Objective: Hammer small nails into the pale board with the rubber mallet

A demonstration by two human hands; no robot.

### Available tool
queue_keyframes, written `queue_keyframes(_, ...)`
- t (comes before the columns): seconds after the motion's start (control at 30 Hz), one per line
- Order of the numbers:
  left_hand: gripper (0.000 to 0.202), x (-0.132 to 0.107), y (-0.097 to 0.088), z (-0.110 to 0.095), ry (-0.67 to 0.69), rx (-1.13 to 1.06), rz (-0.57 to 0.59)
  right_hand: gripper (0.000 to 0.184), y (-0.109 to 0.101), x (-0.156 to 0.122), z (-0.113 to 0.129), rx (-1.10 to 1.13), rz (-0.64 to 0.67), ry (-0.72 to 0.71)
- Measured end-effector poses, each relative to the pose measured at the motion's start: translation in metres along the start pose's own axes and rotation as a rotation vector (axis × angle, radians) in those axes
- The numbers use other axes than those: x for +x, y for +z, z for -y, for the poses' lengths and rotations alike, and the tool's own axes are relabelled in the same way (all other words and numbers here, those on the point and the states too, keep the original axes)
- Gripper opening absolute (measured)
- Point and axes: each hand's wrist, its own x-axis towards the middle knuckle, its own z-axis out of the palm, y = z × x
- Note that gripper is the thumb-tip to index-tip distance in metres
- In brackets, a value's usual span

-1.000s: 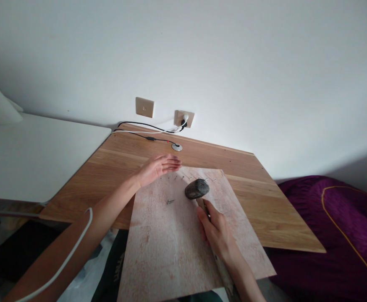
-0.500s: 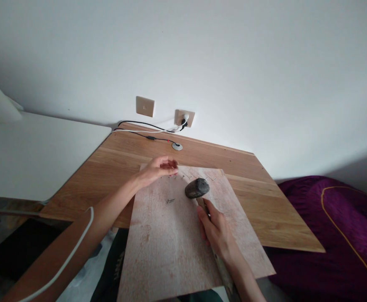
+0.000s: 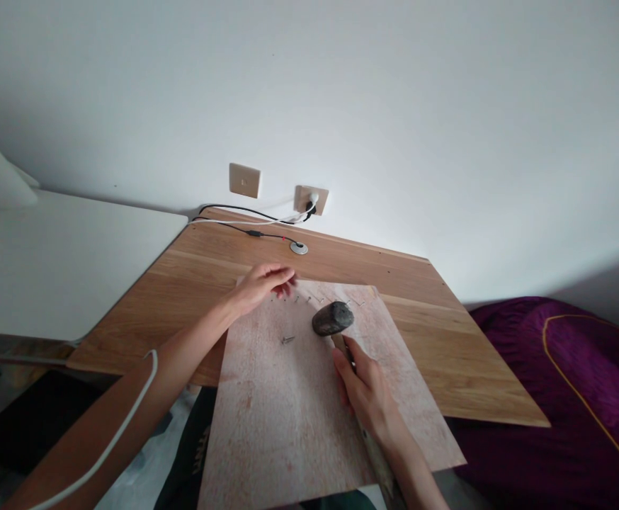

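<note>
Left hand (image 3: 260,285): fingers bunched at far edge of board (image 3: 288,425), over row of nails (image 3: 308,299); grip on one unclear.
Right hand (image 3: 367,393): closed around hammer (image 3: 332,319) handle, head resting on board.
Progress: row seemingly started; loose nail (image 3: 287,340) lying flat, undriven.

1. Hands: two, the left hand (image 3: 259,285) and the right hand (image 3: 367,393).
2. Hammer (image 3: 332,318): one.
3. Board (image 3: 277,418): one.
4. Nails: one loose nail (image 3: 287,340) lying flat, plus a row of standing nails (image 3: 302,299) too small to count.
5. Desks: two, the wooden desk (image 3: 182,290) and the white desk (image 3: 59,262).
6. Wall plates: two, the switch plate (image 3: 244,180) and the socket plate (image 3: 310,200).
7. Metal disc (image 3: 298,248): one.
8. Purple cushion (image 3: 554,382): one.
</note>
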Motion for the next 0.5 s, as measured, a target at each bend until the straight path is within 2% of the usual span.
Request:
queue_keyframes(0.1, 0.044, 0.0003, 0.0004, -0.0017, 0.026, -0.155, 0.082, 0.041, -0.0003, 0.0, -0.0001, -0.007, -0.019, -0.016)
queue_keyframes(0.2, 0.039, 0.0016, -0.0007, -0.0004, -0.006, -0.203, 0.104, 0.042, 0.0001, 0.0001, -0.0011, -0.01, -0.013, -0.011)
queue_keyframes(0.37, 0.039, 0.0029, -0.0023, 0.0021, 0.005, -0.181, 0.069, 0.044, 0.0009, 0.0002, -0.0019, -0.01, -0.006, 0.02)
queue_keyframes(0.5, 0.043, 0.0033, -0.0022, 0.0024, 0.015, -0.084, 0.012, 0.043, 0.0002, -0.0003, 0.0005, -0.013, -0.003, 0.016)
